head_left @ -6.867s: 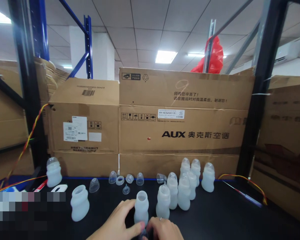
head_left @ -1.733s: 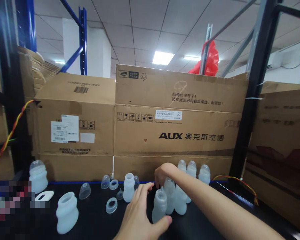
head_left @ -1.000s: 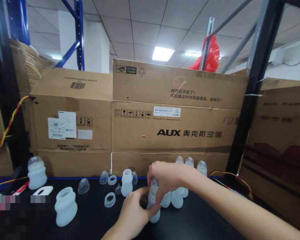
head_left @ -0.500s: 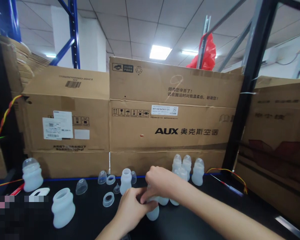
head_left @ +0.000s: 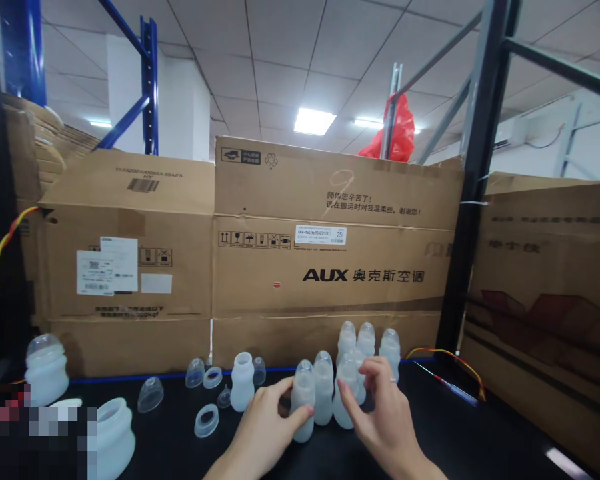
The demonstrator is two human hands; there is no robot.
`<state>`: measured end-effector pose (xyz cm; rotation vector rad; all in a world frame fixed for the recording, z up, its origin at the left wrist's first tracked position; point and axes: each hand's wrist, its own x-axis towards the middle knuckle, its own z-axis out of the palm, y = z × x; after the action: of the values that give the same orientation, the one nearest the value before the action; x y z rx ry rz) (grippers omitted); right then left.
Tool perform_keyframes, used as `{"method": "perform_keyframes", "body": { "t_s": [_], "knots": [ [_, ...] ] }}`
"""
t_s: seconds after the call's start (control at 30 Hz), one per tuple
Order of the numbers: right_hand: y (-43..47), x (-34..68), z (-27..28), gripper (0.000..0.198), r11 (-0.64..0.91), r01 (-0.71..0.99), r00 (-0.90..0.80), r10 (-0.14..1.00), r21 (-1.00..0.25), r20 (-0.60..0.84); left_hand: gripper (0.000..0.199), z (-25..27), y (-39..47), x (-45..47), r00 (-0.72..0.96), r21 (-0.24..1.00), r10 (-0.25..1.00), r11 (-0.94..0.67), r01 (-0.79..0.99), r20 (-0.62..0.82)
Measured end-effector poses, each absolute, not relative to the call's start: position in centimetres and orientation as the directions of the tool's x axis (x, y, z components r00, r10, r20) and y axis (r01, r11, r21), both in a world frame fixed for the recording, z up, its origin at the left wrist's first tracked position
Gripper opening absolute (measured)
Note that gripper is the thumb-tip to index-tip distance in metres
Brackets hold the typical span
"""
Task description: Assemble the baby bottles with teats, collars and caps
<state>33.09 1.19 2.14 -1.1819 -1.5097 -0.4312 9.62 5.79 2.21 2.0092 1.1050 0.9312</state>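
Note:
My left hand [head_left: 275,417] is closed around a capped baby bottle [head_left: 304,383], which stands upright with a clear dome cap on top. To the right my right hand [head_left: 387,417] has its thumb and fingers apart, beside another capped baby bottle [head_left: 347,413]; the thumb overlaps it in view, and I cannot tell whether they touch. Between the hands stands a third capped baby bottle [head_left: 323,393]. An uncapped baby bottle [head_left: 243,383] stands left of my left hand, near a nipple [head_left: 224,398], a collar ring [head_left: 215,421] and a dome cap [head_left: 195,373].
Several more capped bottles [head_left: 390,350] stand at the back right. At left are a loose dome cap [head_left: 151,395], a wider open bottle [head_left: 115,440] and a wider capped one [head_left: 47,373]. Cardboard boxes [head_left: 260,340] line the back; a pen-like tool [head_left: 450,387] lies at right.
My right hand has come away from the bottle in my left hand and moved right, uncovering its dome cap. The whole scene sits slightly lower in view.

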Motion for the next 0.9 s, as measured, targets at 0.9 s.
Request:
{"method": "perform_keyframes", "body": {
  "t_s": [0.9],
  "knots": [
    [2.7,40.0,-0.3,0.051,0.415,0.524,0.488,0.569,-0.744,0.662,0.026,5.9,10.9,11.4,0.325,0.129,0.898,-0.375,0.918,0.298]
  ]
}}
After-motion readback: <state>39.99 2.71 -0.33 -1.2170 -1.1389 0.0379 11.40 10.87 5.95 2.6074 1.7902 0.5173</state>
